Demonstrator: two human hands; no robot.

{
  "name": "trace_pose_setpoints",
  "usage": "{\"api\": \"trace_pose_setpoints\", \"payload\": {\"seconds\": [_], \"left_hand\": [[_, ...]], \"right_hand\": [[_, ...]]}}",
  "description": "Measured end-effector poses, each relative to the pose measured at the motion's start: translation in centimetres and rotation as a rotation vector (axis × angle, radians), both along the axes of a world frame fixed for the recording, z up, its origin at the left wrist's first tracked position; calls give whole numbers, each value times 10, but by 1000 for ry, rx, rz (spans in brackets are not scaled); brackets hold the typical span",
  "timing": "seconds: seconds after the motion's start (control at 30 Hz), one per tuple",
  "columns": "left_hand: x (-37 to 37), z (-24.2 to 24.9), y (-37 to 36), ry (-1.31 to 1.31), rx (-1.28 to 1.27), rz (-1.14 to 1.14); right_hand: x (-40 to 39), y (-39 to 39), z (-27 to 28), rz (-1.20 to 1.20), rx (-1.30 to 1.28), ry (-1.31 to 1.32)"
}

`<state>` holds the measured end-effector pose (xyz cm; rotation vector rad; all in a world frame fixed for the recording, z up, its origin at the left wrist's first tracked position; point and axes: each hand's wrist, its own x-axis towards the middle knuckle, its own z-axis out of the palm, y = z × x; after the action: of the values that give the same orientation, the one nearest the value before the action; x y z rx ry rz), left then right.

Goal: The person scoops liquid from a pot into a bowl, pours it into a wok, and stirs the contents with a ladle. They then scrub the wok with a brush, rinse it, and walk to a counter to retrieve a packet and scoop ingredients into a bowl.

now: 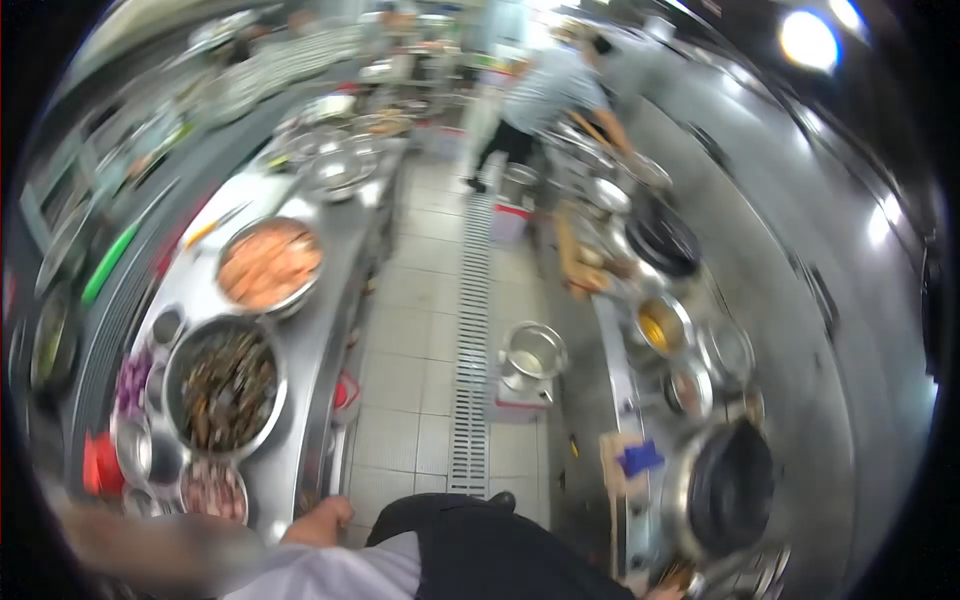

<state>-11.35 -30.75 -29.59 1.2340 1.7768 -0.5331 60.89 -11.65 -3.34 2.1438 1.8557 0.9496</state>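
Observation:
My left hand (323,521) hangs low beside the left steel counter (330,330), below a white sleeve. Motion smears its fingers, so I cannot tell whether they are closed. On the counter close by are a metal container of pinkish meat pieces (215,492) and a large bowl of dark shellfish (228,385). Farther along stands a bowl of orange-pink pieces (270,264). Only a skin-toned sliver of my right hand (663,593) shows at the bottom edge, near the right counter; its fingers are hidden.
A tiled aisle with a drain grate (470,380) runs ahead. A metal pot (533,352) stands on a container along its right side. Farther up, a person in a light shirt (550,90) leans over the right counter. A black wok (733,487) and several pots line that side.

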Motion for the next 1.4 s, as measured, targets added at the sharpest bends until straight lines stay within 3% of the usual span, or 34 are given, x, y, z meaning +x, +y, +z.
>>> {"api": "trace_pose_setpoints", "payload": {"seconds": [0.07, 0.13, 0.17, 0.23, 0.27, 0.33, 0.4, 0.5, 0.53, 0.6, 0.67, 0.73, 0.87, 0.93, 1.0, 1.07, 1.1, 1.13, 1.17, 1.2, 1.23, 1.27, 1.37, 1.4], "left_hand": [[24, -2, -15, -71, -23, 164], [51, -2, -27, -66, -10, 558], [63, 4, -30, -88, -5, 618], [85, 20, -37, -118, -33, 888], [95, 17, -42, -133, -35, 939], [113, 18, -50, -155, -12, 834], [124, 33, -62, -186, -6, 996], [145, 32, -86, -204, 12, 1225], [151, 28, -95, -194, 26, 1284], [165, 17, -115, -144, 7, 1299], [187, 21, -133, -83, -38, 1311], [200, 49, -138, -2, 78, 1285], [215, 22, -139, -6, -43, 1272], [221, 17, -127, 77, 34, 1054], [198, 89, -88, -27, -41, 1526], [189, -9, -89, 12, 121, 1053], [164, 85, -49, -32, 59, 916], [145, 107, -30, -213, 12, 1187], [135, 92, -15, -379, 45, 1430], [117, 139, 5, -485, 93, 1454], [93, 181, 21, -571, 194, 1257], [74, 233, 34, -511, 337, 1192], [44, 312, 35, -254, 967, 1408], [31, 355, 26, -135, 942, 1437]], "right_hand": [[-52, 65, 24, 0, 4, 289], [-79, 136, 7, 167, -127, 380], [-98, 172, -10, 266, -227, 400], [-132, 227, -120, 441, -487, 271], [-173, 237, 29, 633, -503, 640], [-225, 266, 10, 676, -789, 652], [-275, 269, 10, 667, -1001, 606], [-356, 208, 70, 686, -1112, 478], [-333, 247, 16, 680, -1211, 482], [-299, 309, -76, 652, -1411, 493], [-319, 301, -72, 672, -1431, 401], [-343, 297, -66, 686, -1441, 373], [-388, 303, -60, 745, -1466, 372], [-405, 310, -60, 776, -1477, 385], [-418, 319, -61, 811, -1496, 394], [-430, 327, -61, 847, -1515, 402], [-435, 334, -64, 865, -1523, 398], [-438, 340, -65, 877, -1532, 403], [-442, 344, -67, 885, -1541, 410], [-445, 350, -72, 890, -1550, 410], [-446, 355, -77, 894, -1557, 411], [-447, 361, -82, 894, -1564, 407], [-445, 377, -97, 874, -1581, 374], [-444, 382, -99, 863, -1590, 359]]}}
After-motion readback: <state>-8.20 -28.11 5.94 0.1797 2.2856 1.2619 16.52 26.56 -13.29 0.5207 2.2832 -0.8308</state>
